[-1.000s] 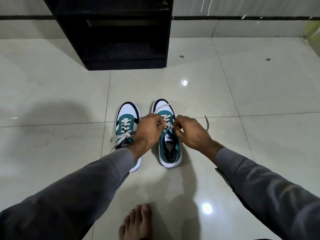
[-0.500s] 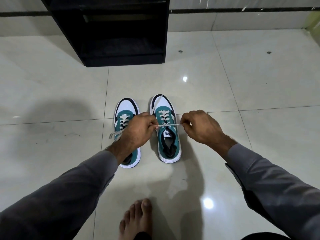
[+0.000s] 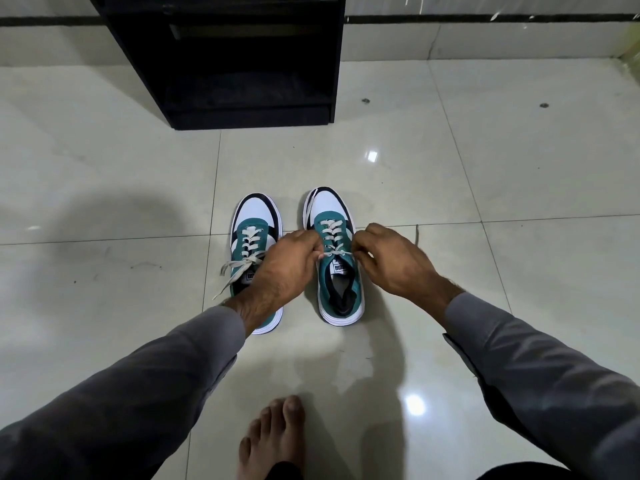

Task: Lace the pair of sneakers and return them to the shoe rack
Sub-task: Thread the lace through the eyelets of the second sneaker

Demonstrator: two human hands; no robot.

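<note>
Two teal, white and black sneakers stand side by side on the tiled floor, toes pointing away from me. The left sneaker [image 3: 254, 233] is laced, with loose lace ends trailing off to its left. Over the right sneaker [image 3: 337, 282], my left hand [image 3: 287, 268] and my right hand [image 3: 391, 261] each pinch one end of its white lace [image 3: 337, 253], which runs taut across the tongue between them. My left forearm hides the left sneaker's heel. The black shoe rack [image 3: 242, 57] stands farther away against the wall.
Glossy cream floor tiles [image 3: 519, 174] spread to all sides, with a few dark specks at the right. My bare foot [image 3: 273, 441] rests on the floor near the bottom edge. The wall base runs across the top.
My hands first drew apart and pulled the right sneaker's lace taut, then came a little closer together again over its tongue. The sneakers have stayed in place.
</note>
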